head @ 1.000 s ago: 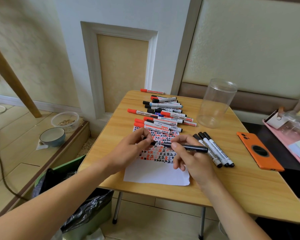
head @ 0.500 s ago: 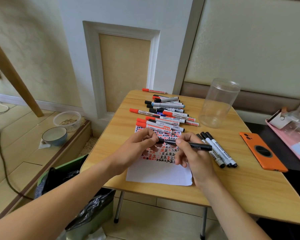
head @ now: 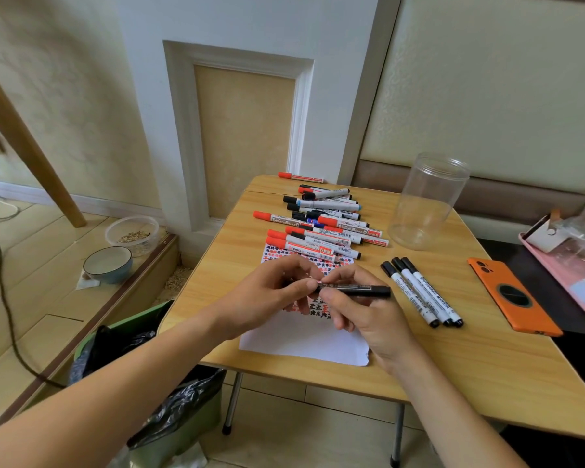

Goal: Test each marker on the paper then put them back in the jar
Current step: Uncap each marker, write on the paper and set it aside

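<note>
1. Nearest me, I see the white paper (head: 304, 342) lying flat on the wooden worktop (head: 453, 366), its near part blank, its far part covered in red and black test marks.
2. Above the paper both hands meet on one black marker (head: 355, 290). Its long axis runs roughly left to right across my view, nearly level, the free end pointing right.
3. My right hand (head: 362, 312) has its grip closed round the marker's barrel, thumb and forefinger pinching it.
4. My left hand (head: 267, 295) pinches the marker's left end with curled fingers; I cannot tell whether that end is a cap or the tip.
5. Just right of the hands, three black-capped white markers (head: 423, 292) lie side by side, caps pointing away from me and leftward.
6. Further right lies an orange phone (head: 510, 295).
7. Beyond the paper, a heap of markers (head: 321, 224) lies crosswise, red and black caps mostly pointing left.
8. At the far right stands the clear jar (head: 426, 201), upright, apart from the heap.
</note>
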